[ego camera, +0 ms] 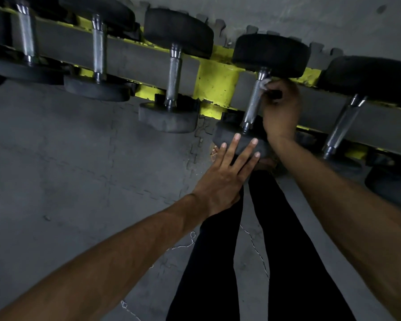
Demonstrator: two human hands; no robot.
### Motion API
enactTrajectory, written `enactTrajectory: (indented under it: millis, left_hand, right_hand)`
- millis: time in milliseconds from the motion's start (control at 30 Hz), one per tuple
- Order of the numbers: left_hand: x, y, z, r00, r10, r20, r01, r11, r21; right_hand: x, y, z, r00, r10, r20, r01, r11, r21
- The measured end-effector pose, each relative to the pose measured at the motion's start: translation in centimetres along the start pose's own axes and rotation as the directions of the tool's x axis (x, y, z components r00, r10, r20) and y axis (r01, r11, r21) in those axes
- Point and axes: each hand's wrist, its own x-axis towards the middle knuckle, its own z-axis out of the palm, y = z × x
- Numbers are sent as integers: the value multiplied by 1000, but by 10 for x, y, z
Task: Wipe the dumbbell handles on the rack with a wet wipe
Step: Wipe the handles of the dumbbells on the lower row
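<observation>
Two legs in black trousers (218,262) stand nearest on the grey floor mat (79,158), two bare forearms reaching up from them. The left hand (225,177) lies flat, fingers straight and spread, on the near head (241,141) of the fourth dumbbell from the left at the rack's front edge. The right hand (281,112) has its fingers curled round one white wet wipe (264,83), pressing it to the far end of that dumbbell's handle (252,105). Five dumbbells with five steel handles show on the yellow rack (215,86).
</observation>
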Motion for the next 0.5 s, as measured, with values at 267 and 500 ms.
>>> enactTrajectory:
  millis: [267,500]
  left_hand:
    - [0,-1,1,1000,4,3,-4,1000,15]
    - [0,-1,2,1000,-8,-21,8,1000,-8]
  right_hand:
    - [28,5,-10,739,-509,442,672,509,-537]
    - [43,-4,-36,282,-470,836,958,191,-216]
